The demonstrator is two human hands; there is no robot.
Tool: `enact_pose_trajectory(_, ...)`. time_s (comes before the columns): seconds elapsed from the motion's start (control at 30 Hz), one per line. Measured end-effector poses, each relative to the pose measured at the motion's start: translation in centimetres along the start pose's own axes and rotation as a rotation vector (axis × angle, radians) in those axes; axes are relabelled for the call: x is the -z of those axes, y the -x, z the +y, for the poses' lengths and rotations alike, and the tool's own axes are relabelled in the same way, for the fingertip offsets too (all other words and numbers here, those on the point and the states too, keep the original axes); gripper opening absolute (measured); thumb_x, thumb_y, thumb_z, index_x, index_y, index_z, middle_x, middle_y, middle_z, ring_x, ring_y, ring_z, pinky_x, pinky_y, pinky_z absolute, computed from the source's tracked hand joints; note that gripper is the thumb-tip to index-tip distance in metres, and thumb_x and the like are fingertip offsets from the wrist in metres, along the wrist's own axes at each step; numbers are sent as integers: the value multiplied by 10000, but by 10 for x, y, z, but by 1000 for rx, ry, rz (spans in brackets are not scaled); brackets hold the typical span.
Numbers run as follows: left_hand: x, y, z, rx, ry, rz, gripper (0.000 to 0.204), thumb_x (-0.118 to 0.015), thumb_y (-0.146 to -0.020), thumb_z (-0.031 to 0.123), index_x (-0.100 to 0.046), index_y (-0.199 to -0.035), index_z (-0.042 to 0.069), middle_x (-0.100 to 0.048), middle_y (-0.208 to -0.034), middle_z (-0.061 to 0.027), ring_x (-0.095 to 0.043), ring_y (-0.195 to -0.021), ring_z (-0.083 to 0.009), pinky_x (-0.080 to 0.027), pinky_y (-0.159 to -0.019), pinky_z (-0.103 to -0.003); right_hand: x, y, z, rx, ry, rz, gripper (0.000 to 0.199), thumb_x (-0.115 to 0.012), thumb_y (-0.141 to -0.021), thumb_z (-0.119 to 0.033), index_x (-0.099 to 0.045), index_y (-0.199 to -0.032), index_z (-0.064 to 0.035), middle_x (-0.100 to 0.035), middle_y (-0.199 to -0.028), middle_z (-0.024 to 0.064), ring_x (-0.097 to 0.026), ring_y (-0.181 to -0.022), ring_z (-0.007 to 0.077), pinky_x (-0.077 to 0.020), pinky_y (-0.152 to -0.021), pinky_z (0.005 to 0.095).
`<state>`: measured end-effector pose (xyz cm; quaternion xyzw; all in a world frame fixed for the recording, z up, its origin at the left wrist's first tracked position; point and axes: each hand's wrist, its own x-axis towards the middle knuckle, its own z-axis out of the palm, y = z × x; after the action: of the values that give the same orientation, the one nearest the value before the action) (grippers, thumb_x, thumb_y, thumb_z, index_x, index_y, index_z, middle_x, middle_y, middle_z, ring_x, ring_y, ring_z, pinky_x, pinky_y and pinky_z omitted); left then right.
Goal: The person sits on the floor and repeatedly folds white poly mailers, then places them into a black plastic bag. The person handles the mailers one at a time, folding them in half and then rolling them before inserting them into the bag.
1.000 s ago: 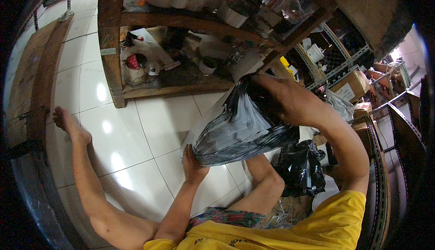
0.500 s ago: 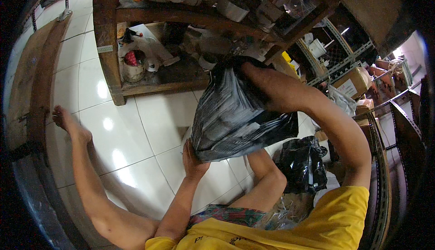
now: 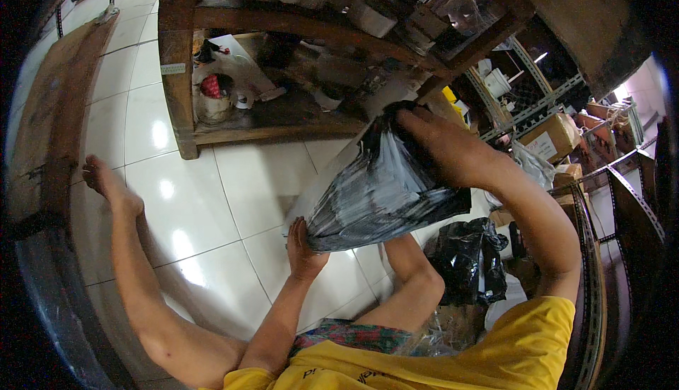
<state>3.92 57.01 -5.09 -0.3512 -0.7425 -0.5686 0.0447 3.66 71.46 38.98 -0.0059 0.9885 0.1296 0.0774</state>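
Observation:
A black plastic bag, glossy and creased, is stretched between my two hands above the floor. My right hand is closed on its upper part, the fingertips partly hidden by the dark folds. My left hand grips the bag's lower left corner, fingers pointing up along the edge. A pale flat thing shows along the bag's left side, mostly covered by the plastic; its kind I cannot make out.
A wooden shelf unit holding assorted items stands ahead. Another black plastic bag lies beside my right knee. Cardboard boxes and metal racks are on the right. A wooden bench runs along the left.
My right hand has moved a little right and down, pulling the bag's upper part with it. More of the pale flat thing shows at the left. The left hand stays nearly in place.

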Motion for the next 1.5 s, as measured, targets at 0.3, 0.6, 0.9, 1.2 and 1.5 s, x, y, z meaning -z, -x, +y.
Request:
enact_pose_trajectory(0.3,1,-4,6,60,20,100,929,-834,-741,269,-335,-1445,-76,-510,-1335,-324,-535,-1207,-493,-468,-1000,-565,-7,-23,-2,-20,-18,63,450,-439,-929,-46,-426,-1378,-15,-573,-1292,325,-600,-1176,466,-520,-956,516)
enact_pose_trajectory(0.6,-17,8,-13,-20,-72,-5,867,-829,-746,240,-368,-1418,-55,-509,-1325,-292,-533,-1182,-473,-462,-986,-549,13,-3,-21,-262,-159,-133,529,-500,-866,12,-406,-1384,-31,-628,-1165,333,-610,-1142,471,-509,-940,538)
enact_pose_trajectory(0.9,0,-14,15,10,-49,0,923,-844,-742,315,-347,-1430,-49,-498,-1342,-300,-502,-1238,-478,-439,-1034,-556,-8,1,-6,58,-129,-34,755,-671,-754,10,-344,-1432,-32,-524,-1359,316,-527,-1272,449,-466,-1043,492)
enact_pose_trajectory(1.2,-12,-8,-6,60,-2,4,917,-842,-725,292,-364,-1428,-52,-579,-1249,-285,-571,-1134,-467,-468,-990,-540,15,1,-13,-208,-149,-29,616,-601,-804,39,-385,-1378,-17,-604,-1237,330,-586,-1177,479,-494,-952,505)
enact_pose_trajectory(1.5,-6,-13,-1,87,-17,-71,924,-839,-715,298,-368,-1427,-54,-514,-1331,-305,-515,-1221,-479,-445,-1030,-557,-11,7,-17,-327,-29,-42,572,-497,-876,32,-328,-1423,51,-598,-1204,359,-625,-1102,482,-533,-928,518)
